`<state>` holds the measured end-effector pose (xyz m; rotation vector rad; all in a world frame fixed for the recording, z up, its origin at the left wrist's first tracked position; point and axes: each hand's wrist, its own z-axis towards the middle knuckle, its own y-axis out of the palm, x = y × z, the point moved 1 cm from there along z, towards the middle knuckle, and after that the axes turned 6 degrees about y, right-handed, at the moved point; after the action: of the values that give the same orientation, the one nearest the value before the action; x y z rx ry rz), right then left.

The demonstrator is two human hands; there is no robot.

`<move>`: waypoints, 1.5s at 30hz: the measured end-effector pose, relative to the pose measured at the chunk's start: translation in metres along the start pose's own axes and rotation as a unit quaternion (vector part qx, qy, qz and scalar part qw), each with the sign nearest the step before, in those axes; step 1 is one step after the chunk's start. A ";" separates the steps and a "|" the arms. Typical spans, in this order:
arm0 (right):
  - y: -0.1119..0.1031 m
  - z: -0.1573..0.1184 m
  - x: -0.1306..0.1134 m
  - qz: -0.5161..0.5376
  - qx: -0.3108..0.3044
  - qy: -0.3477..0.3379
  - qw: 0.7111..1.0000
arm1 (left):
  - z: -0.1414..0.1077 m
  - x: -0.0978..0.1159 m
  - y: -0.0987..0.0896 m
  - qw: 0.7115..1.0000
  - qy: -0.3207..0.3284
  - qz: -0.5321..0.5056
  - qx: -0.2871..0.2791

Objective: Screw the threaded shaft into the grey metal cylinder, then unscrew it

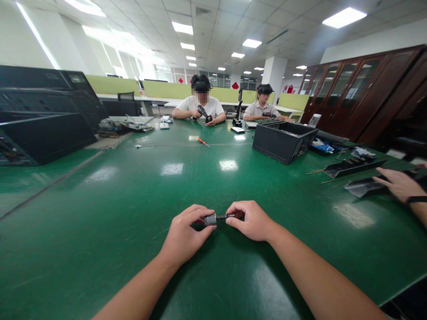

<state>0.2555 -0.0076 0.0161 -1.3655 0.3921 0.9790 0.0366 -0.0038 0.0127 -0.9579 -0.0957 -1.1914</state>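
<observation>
- Pinching gray cylinder (pixel 210 220) in left hand (pixel 187 227), gripping its dark shaft (pixel 221 217) with right hand (pixel 255 220), over green tabletop (pixel 116 213).
- Facing 1 orange-handled screwdriver (pixel 201 141), well apart, and 2 seated people (pixel 213 106).
- Obstructed farther right by open-topped black case (pixel 271 144).
- Flanked by co-worker's hand (pixel 398 183) at black metal bracket (pixel 362 187).

Bare left forearm (pixel 142 284), bare right forearm (pixel 310 266), bare wrists (pixel 169 261), bare fingers (pixel 200 215)

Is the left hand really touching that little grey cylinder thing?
Touching. The head view shows the left hand pinching the grey cylinder, with fingertips above it and the thumb below.
</observation>
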 end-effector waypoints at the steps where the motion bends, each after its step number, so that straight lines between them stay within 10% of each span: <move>1: 0.000 0.000 0.000 0.000 0.000 0.000 1.000 | 0.000 0.000 0.000 1.000 0.000 0.000 0.000; 45: 0.000 0.000 0.004 0.006 0.009 -0.003 1.000 | 0.000 -0.003 0.000 1.000 -0.012 -0.006 0.004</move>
<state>0.2579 -0.0066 0.0136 -1.3449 0.4041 0.9867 0.0350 -0.0017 0.0109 -0.9658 -0.1240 -1.1897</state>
